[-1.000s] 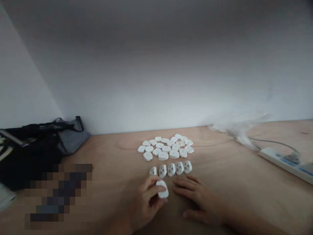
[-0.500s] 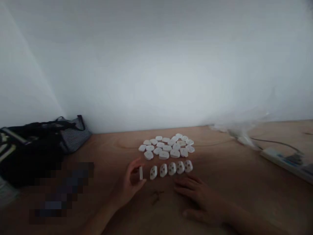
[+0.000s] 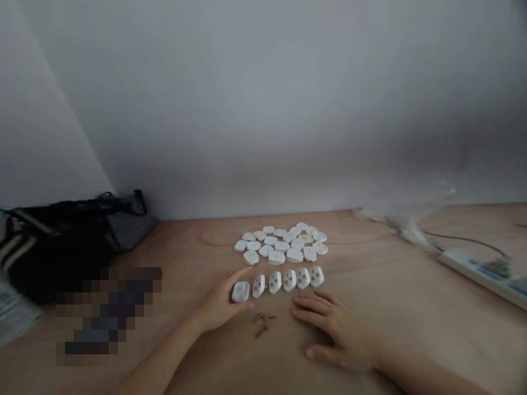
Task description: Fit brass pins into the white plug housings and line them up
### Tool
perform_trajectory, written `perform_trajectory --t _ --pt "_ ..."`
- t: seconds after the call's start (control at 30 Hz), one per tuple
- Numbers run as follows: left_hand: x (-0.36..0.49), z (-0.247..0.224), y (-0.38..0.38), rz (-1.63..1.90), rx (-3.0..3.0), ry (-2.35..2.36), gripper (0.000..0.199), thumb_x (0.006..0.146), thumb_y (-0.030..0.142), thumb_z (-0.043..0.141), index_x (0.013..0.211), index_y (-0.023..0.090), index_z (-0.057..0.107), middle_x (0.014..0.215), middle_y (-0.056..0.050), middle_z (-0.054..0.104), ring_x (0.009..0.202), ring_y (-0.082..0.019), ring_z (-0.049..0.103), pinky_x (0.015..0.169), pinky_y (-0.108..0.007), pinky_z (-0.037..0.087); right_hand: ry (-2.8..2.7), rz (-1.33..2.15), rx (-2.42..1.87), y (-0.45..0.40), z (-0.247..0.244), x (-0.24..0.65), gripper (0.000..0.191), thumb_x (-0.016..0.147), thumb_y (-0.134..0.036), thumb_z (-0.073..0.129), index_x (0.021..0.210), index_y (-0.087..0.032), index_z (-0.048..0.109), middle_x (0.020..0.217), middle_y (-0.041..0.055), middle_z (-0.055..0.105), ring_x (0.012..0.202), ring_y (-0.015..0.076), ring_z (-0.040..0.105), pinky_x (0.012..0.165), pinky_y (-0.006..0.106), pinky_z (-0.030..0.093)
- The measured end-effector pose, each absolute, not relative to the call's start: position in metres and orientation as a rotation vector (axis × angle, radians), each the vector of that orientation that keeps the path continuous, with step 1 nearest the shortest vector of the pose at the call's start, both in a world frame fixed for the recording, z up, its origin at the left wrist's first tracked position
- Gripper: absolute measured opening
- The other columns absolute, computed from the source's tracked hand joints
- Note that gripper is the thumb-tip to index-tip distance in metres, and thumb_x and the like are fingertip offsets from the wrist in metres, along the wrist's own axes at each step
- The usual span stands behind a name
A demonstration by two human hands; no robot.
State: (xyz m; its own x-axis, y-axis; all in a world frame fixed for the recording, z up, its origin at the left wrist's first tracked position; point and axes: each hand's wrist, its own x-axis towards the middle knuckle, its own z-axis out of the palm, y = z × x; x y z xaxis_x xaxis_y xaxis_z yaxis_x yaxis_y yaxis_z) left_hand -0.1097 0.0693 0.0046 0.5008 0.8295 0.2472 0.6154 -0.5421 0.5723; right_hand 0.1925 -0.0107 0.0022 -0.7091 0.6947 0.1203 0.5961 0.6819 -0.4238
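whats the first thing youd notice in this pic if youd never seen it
The eye goes first to the cluster of white plastic plug parts in the middle of the wooden table, with a neat row of the same pieces just below it. The person's left hand touches a further piece at the row's left end, and the right hand lies flat below the row, beside small brass pins.

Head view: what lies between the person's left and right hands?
Small brass pins lie between the left hand and right hand, in the head view.
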Motion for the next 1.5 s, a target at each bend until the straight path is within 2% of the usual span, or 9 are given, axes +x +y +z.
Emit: perform_trajectory --t 0.13,0.27,0.47,0.73,0.9,1.0,1.13,1.3,1.5 --pt "-0.093 0.013 0.077 0.582 2.538 1.1 0.066 0.071 0.044 0.069 0.129 0.022 0.047 0.132 -0.01 0.049 0.122 -0.032 0.041 0.102 -0.046 0.031 -2.624 0.515 -1.032 -0.011 0.003 0.192 0.066 0.08 -0.054 0.052 0.137 -0.025 0.035 0.141 0.0113 0.037 0.129 0.0291 0.034 0.107 0.051 0.019" --pt "-0.082 0.02 0.079 0.511 2.574 1.026 0.051 0.075 0.037 0.067 0.122 0.023 0.054 0.119 -0.008 0.059 0.113 -0.028 0.049 0.098 -0.042 0.037 -2.621 0.518 -1.007 -0.011 0.004 0.193 0.067 0.08 -0.053 0.053 0.137 -0.024 0.034 0.141 0.0114 0.037 0.129 0.0292 0.033 0.107 0.051 0.019" --pt "-0.069 0.029 0.043 0.771 2.411 1.012 0.041 0.073 0.029 0.069 0.111 0.022 0.056 0.111 -0.006 0.059 0.103 -0.022 0.055 0.09 -0.032 0.043 -2.623 0.528 -1.034 -0.011 0.005 0.193 0.069 0.08 -0.056 0.051 0.138 -0.023 0.033 0.142 0.0106 0.036 0.13 0.0273 0.032 0.108 0.051 0.018" --pt "-0.039 0.006 0.006 0.949 2.225 0.989 0.028 0.062 0.013 0.067 0.084 0.02 0.051 0.105 -0.006 0.059 0.095 -0.021 0.059 0.079 -0.029 0.049 -2.543 0.484 -1.017 -0.009 -0.01 0.197 0.075 0.079 -0.052 0.055 0.14 -0.016 0.027 0.14 0.013 0.038 0.128 0.0265 0.035 0.109 0.048 0.018" --pt "-0.037 -0.001 0.004 0.977 2.138 0.994 0.04 0.063 0.013 0.066 0.097 0.022 0.048 0.1 -0.004 0.061 0.085 -0.019 0.062 0.076 -0.028 0.05 -2.503 0.446 -0.968 -0.011 -0.007 0.195 0.081 0.081 -0.044 0.055 0.144 -0.022 0.01 0.144 0.0099 0.033 0.129 0.0256 0.033 0.107 0.045 0.022" --pt "-0.038 0.001 0.005 0.995 2.215 0.957 0.042 0.063 0.014 0.067 0.101 0.022 0.051 0.102 -0.004 0.06 0.092 -0.021 0.06 0.082 -0.031 0.049 -2.54 0.445 -0.912 -0.011 0.0 0.192 0.074 0.081 -0.04 0.055 0.142 -0.029 0.016 0.141 0.0053 0.037 0.126 0.0236 0.037 0.106 0.043 0.024" --pt "-0.039 0.003 0.006 0.967 2.309 0.988 0.045 0.062 0.017 0.071 0.103 0.023 0.056 0.106 -0.006 0.06 0.099 -0.023 0.058 0.087 -0.033 0.047 -2.569 0.44 -0.918 -0.011 0.003 0.19 0.07 0.08 -0.041 0.056 0.141 -0.029 0.023 0.138 0.0068 0.041 0.124 0.0244 0.038 0.105 0.044 0.022" --pt "-0.039 0.003 0.006 0.925 2.347 1.008 0.027 0.062 0.023 0.074 0.087 0.021 0.063 0.112 -0.008 0.058 0.101 -0.024 0.058 0.089 -0.035 0.046 -2.606 0.429 -0.949 -0.01 0.003 0.191 0.056 0.08 -0.043 0.056 0.133 -0.034 0.038 0.136 0.0052 0.043 0.123 0.0259 0.039 0.104 0.047 0.023" --pt "-0.047 0.0 0.016 1.08 2.2 1.051 0.048 0.064 0.019 0.071 0.107 0.022 0.048 0.108 -0.007 0.059 0.102 -0.024 0.058 0.09 -0.036 0.046 -2.527 0.494 -0.963 -0.012 0.004 0.191 0.066 0.078 -0.043 0.057 0.137 -0.024 0.032 0.133 0.0087 0.046 0.122 0.025 0.04 0.105 0.044 0.024"
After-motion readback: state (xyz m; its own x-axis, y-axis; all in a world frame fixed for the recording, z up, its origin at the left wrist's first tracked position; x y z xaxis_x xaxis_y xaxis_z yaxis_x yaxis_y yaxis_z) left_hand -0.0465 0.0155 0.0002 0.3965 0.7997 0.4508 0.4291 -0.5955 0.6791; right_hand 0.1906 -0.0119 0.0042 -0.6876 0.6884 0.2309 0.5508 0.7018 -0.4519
